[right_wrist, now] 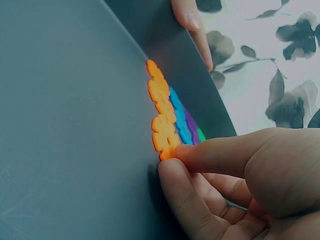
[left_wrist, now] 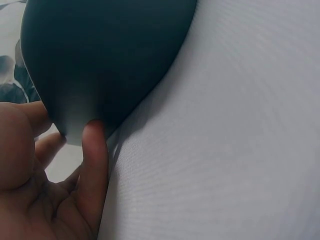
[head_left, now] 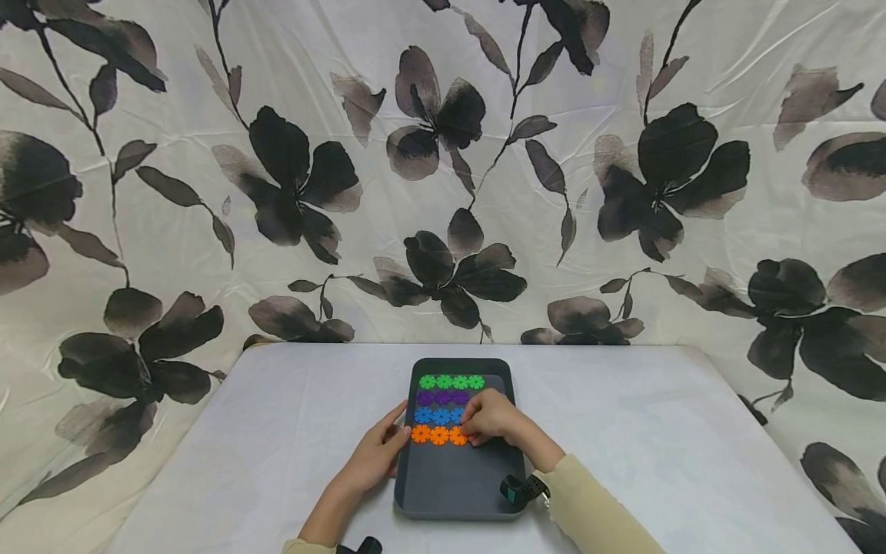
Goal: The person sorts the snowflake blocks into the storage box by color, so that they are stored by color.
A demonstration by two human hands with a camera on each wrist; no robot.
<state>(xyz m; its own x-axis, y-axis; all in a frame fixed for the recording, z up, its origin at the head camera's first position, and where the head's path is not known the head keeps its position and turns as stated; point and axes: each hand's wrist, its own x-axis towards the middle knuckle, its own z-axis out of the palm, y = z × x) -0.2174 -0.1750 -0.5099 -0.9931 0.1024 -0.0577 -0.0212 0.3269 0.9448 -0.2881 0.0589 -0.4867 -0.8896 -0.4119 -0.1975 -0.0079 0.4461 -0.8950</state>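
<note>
A dark grey tray (head_left: 457, 483) lies on the white-covered table, with rows of flower-shaped plastic discs in its far half. My left hand (head_left: 374, 452) grips the tray's left rim, its thumb (left_wrist: 95, 165) against the wall. Over the orange row, my right hand (head_left: 494, 416) pinches an orange flower disc (right_wrist: 169, 153) between thumb and forefinger at the row's right end. Other orange discs (head_left: 439, 435) line up to its left. Beyond are blue discs (head_left: 441, 415), purple discs (head_left: 443, 397) and green discs (head_left: 444, 382). My right hand hides the right ends of the blue and purple rows.
The white tabletop (head_left: 623, 431) extends on both sides of the tray. A floral cloth (head_left: 443, 192) hangs behind the table's far edge. A dark wrist device (head_left: 522, 490) on my right wrist hangs over the tray's near right side.
</note>
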